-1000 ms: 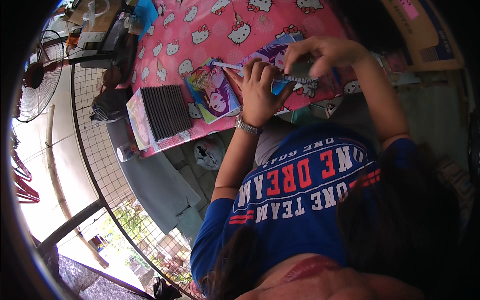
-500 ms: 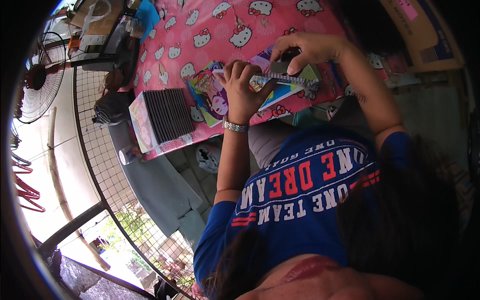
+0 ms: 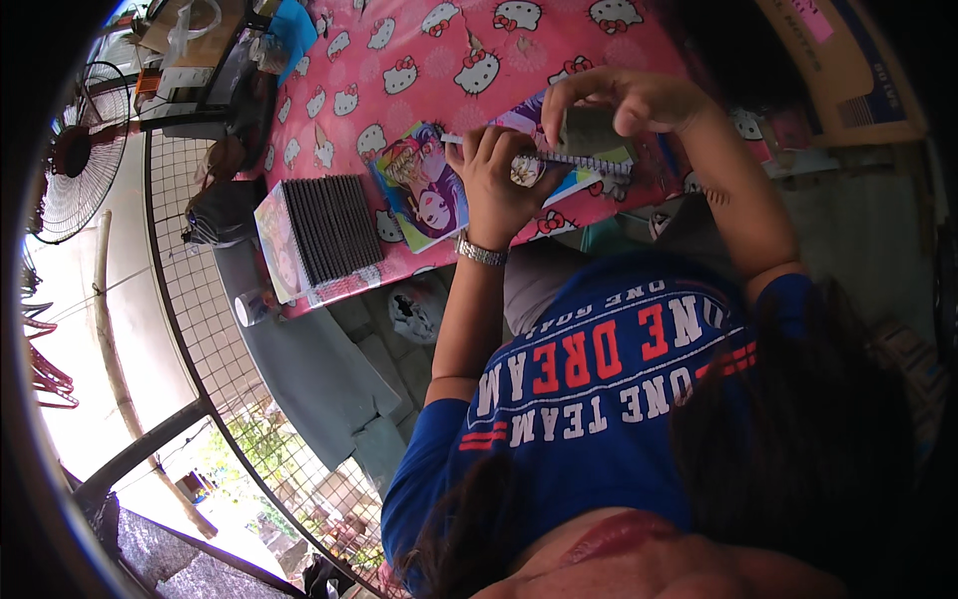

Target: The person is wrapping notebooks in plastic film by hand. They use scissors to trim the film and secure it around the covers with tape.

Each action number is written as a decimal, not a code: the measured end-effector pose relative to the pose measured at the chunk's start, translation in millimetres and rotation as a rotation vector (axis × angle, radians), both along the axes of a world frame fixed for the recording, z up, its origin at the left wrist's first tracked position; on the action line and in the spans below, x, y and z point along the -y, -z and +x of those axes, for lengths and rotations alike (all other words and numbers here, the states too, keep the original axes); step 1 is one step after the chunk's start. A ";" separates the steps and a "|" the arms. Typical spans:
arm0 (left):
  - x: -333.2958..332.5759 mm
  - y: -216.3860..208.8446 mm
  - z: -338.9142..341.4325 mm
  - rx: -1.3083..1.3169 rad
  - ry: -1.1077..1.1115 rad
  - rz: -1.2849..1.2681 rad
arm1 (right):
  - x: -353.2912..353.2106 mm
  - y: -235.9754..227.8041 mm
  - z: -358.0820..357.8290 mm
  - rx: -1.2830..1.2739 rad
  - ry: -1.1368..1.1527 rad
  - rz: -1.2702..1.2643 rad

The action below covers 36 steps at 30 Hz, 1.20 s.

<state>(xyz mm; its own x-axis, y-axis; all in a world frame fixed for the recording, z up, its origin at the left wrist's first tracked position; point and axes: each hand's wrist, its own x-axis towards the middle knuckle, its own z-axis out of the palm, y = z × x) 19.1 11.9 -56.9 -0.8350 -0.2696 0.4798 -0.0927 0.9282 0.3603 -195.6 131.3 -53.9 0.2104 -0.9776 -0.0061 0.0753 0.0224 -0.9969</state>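
Note:
My left hand [image 3: 491,185], with a metal watch on the wrist, is closed around a spiral notebook [image 3: 599,164] whose coil edge points up toward me. The notebook is tilted above the table. My right hand [image 3: 644,103] hangs just above its far side, thumb and fingers apart, with nothing visible in them. A grey-green flat surface [image 3: 591,138] shows beneath that hand; I cannot tell what it belongs to. Beside and partly under my left hand lies a colourful notebook cover [image 3: 419,190] with a cartoon figure. To the left stands a stack of notebooks [image 3: 334,232] with black coils.
A pink tablecloth [image 3: 419,40] with cat faces covers the table [image 3: 339,290]. At the far right is a cardboard box [image 3: 848,70]. A fan [image 3: 80,155] and wire mesh [image 3: 190,270] stand left. A white cup [image 3: 249,307] is by the table's left corner.
My right hand has lifted slightly off the notebook and its fingers have spread. My left hand has shifted a little to the right and still grips the notebook.

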 end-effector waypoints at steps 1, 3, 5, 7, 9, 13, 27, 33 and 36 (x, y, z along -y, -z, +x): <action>-1.5 0.2 0.1 0.009 -0.013 0.002 | 2.0 -0.3 -0.2 -0.138 0.013 0.038; 0.1 -2.8 -1.8 0.024 -0.028 -0.008 | 7.0 -3.1 -1.8 -0.414 0.050 0.101; 4.8 -0.4 2.3 0.003 -0.029 0.017 | 8.1 -2.7 -1.4 -0.081 -0.045 -0.013; 9.6 0.7 4.1 0.019 -0.032 0.044 | 9.2 -1.5 1.1 0.254 -0.146 -0.119; 13.3 0.1 5.7 0.018 -0.025 0.043 | 14.7 -9.4 2.4 -0.091 -0.065 0.050; 15.4 0.3 6.9 -0.009 -0.025 0.045 | 25.8 -7.4 6.3 0.035 -0.116 0.001; 54.9 -0.3 17.3 0.044 -0.001 0.363 | 57.8 -2.0 6.6 0.215 -0.148 -0.045; 58.9 3.4 14.7 0.011 0.050 0.348 | 52.0 -11.4 7.7 0.358 -0.191 -0.114; 56.6 0.4 10.1 0.015 0.040 0.353 | 56.8 -0.1 1.0 -0.052 -0.078 0.036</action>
